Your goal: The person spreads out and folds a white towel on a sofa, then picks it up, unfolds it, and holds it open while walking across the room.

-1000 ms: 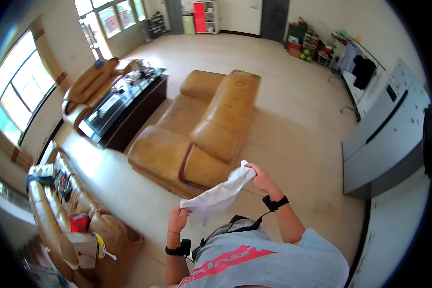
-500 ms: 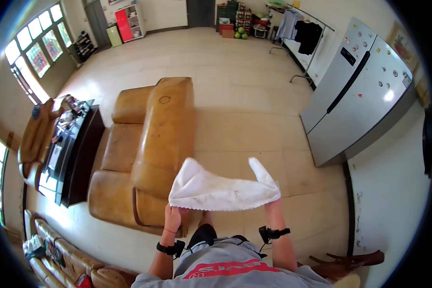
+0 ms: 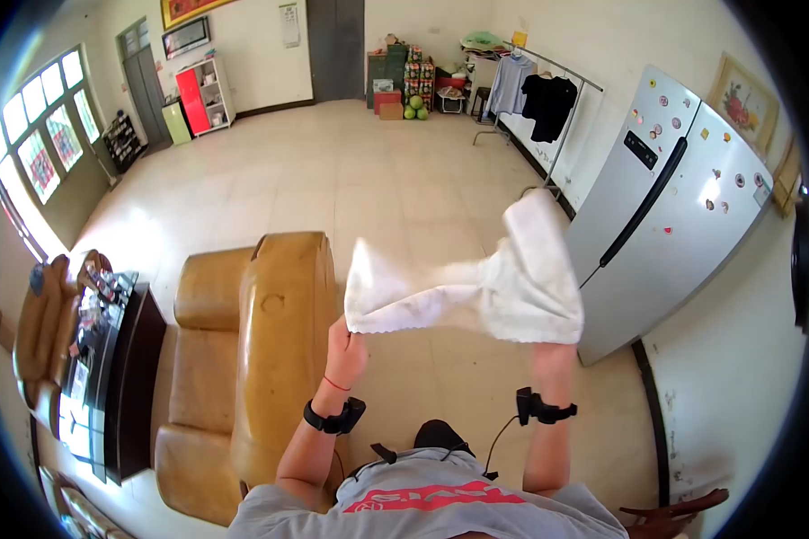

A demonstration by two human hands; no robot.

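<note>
A white cloth (image 3: 521,287), like a small towel with a scalloped edge, is stretched between my two hands at chest height and blurred by motion. My left hand (image 3: 344,355) is closed on its near left corner. At the near right corner, my right hand (image 3: 555,361) grips the cloth, its fingers mostly hidden behind the fabric. The cloth's far corners flare upward, the right one higher, and its middle sags into folds. Each wrist wears a black strap with a small device.
A brown leather sofa (image 3: 283,359) stands close on my left, with a dark glass-topped table (image 3: 135,377) beyond it. To the right is a silver refrigerator (image 3: 665,216). A clothes rack (image 3: 571,135) stands further back, and tiled floor (image 3: 404,198) stretches ahead.
Both hands have risen and moved forward with the cloth, the right hand also further right. The cloth's right side has flung upward. My view has tilted up, showing more of the far wall.
</note>
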